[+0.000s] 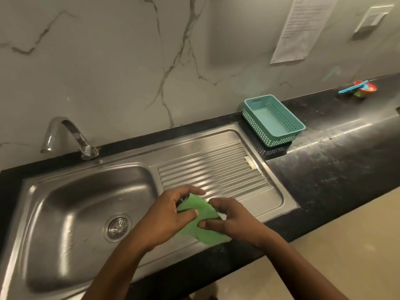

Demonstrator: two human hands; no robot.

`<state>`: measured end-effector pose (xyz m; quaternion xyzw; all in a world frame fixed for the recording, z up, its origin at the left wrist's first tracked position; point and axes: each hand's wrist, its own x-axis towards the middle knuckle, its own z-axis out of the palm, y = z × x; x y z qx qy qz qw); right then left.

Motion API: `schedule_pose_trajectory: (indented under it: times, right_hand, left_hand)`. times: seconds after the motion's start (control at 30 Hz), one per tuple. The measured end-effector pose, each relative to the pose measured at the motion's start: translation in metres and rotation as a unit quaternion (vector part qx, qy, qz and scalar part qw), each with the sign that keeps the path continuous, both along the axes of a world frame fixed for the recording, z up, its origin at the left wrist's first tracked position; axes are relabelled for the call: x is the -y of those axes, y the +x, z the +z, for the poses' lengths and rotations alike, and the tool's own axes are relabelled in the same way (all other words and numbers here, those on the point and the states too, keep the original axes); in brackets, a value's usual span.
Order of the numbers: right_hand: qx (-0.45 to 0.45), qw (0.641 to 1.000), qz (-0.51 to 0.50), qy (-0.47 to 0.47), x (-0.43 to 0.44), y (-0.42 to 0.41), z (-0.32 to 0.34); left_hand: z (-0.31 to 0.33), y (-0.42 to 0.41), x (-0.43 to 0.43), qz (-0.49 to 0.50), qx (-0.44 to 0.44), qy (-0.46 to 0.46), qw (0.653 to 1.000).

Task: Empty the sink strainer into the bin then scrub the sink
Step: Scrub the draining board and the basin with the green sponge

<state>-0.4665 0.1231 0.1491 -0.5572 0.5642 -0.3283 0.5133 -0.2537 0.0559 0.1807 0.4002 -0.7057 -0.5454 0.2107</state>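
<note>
Pad: my left hand (171, 215) and right hand (229, 217) both pinch the green scrub pad (203, 230) above the near edge of the ribbed drainboard (216, 169).
Long axis: the pad runs from far-left to near-right.
Basin: the sink (71, 204) lies to my left; my left hand is nearer it.
Strainer: the strainer (118, 226) sits in the drain, left of my left wrist.
Hidden: the pad's middle is under my fingers; something dark behind it I cannot make out. No bin in view.
</note>
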Motion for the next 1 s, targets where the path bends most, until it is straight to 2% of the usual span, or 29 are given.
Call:
schedule_pose_trajectory:
  times: [0.1,0.2,0.33,0.4,0.5,0.6,0.87,1.0]
  right_hand:
    - [0.077,0.996,0.010,0.037,-0.004,-0.024,0.011]
    - [0.115,0.992,-0.022,0.041,-0.008,-0.053,0.021]
    - [0.130,0.988,-0.077,0.032,-0.002,-0.098,0.025]
    - [0.154,0.982,-0.105,0.042,0.005,-0.125,0.023]
    - [0.209,0.967,-0.143,0.035,0.022,-0.169,0.018]
    - [0.224,0.960,-0.162,0.039,0.040,-0.212,0.013]
    - [0.125,0.988,-0.072,0.053,0.101,-0.323,0.018]
    - [0.097,0.988,-0.092,0.079,0.146,-0.365,0.020]
  left_hand:
    - [0.002,-0.017,0.011,0.072,-0.053,0.023,0.996]
    - [-0.003,-0.041,0.018,0.118,-0.092,0.104,0.983]
    - [-0.019,-0.085,0.013,0.116,-0.122,0.268,0.949]
    - [-0.027,-0.117,0.007,0.085,-0.131,0.309,0.938]
    - [-0.034,-0.172,0.003,0.068,-0.145,0.273,0.948]
    - [-0.035,-0.228,0.006,0.139,-0.160,0.224,0.951]
    - [-0.035,-0.341,0.037,0.247,-0.115,0.117,0.955]
    - [-0.033,-0.381,0.064,0.262,-0.124,0.111,0.951]
